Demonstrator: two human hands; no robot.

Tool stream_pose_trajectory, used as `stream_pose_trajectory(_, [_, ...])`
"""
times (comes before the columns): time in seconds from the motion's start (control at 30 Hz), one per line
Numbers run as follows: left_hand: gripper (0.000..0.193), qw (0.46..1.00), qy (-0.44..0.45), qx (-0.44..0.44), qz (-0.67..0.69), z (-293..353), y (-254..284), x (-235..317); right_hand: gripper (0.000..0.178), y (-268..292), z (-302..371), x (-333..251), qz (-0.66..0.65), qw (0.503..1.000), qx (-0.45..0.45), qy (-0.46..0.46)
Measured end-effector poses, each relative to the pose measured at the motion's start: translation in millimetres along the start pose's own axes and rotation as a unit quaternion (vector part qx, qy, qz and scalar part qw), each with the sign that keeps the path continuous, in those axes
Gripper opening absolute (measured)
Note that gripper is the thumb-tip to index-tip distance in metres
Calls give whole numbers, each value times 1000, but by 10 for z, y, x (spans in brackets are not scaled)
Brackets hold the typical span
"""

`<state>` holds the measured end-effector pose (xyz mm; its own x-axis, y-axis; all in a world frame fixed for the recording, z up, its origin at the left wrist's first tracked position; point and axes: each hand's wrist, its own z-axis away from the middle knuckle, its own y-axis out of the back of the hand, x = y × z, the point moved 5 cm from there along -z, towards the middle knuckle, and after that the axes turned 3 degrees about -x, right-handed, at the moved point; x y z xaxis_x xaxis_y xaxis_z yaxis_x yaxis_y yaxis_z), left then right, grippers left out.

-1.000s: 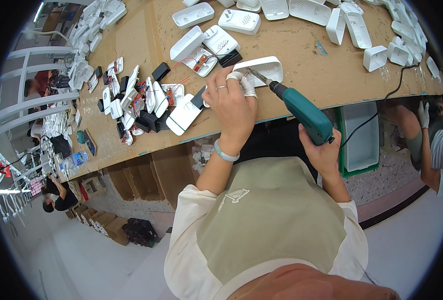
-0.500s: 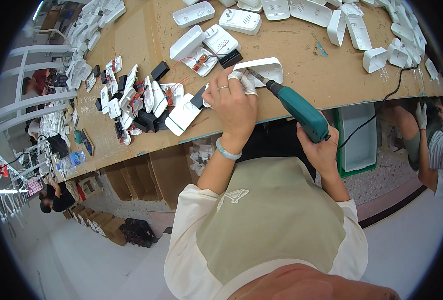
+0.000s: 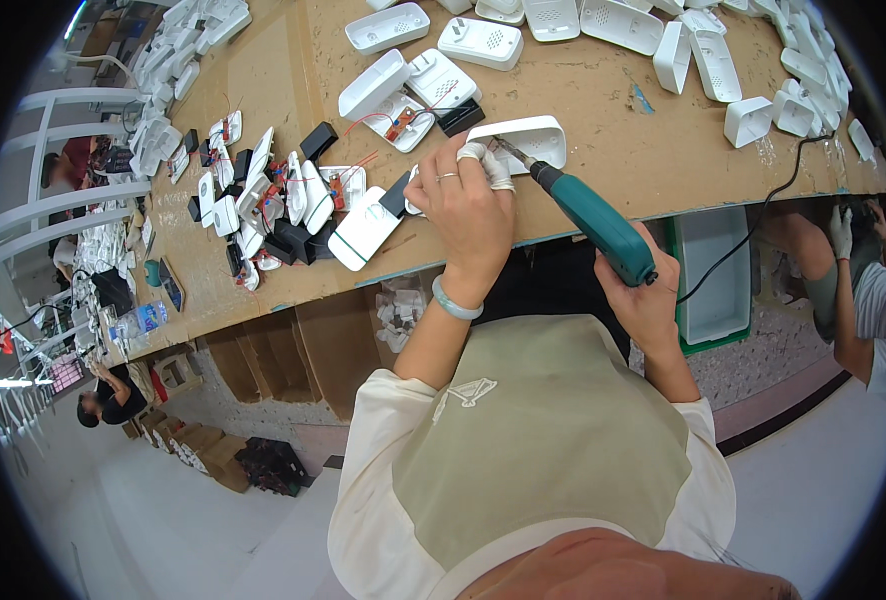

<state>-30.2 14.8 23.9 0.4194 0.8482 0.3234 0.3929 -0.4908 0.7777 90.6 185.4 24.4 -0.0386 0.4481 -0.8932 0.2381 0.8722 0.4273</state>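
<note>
My left hand (image 3: 468, 215), with white wrapping on some fingertips and a ring, bends its fingers over the near left end of a white plastic housing (image 3: 541, 138) and steadies it on the table. My right hand (image 3: 641, 295) is wrapped round the back of a teal corded electric screwdriver (image 3: 593, 218). Its metal shaft slants up and left into the open housing, close beside my left fingertips. What the tip touches inside is hidden by those fingers. Just left of my left hand lies a white cover (image 3: 368, 228) with a black block at its corner.
A heap of white covers, black blocks and wired orange circuit boards (image 3: 283, 195) lies on the cardboard-covered table (image 3: 573, 95) at left. Many white housings (image 3: 718, 65) line the far side. A black cord (image 3: 753, 232) hangs at right above a white bin (image 3: 715, 275). Other people work nearby.
Almost nothing differs. Both hands, the screwdriver and the housing keep their places; the view has shifted very slightly.
</note>
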Motion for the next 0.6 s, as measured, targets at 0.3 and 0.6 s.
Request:
stream_pose_trajectory(0.3, [17,1000,-4,-2,-5,13,-2,7,31,6,4,-52,2,1000,-5,0])
stream_pose_trajectory(0.6, [17,1000,-4,1,-4,0,7,8,28,95,92,-79,-16,998,54,5])
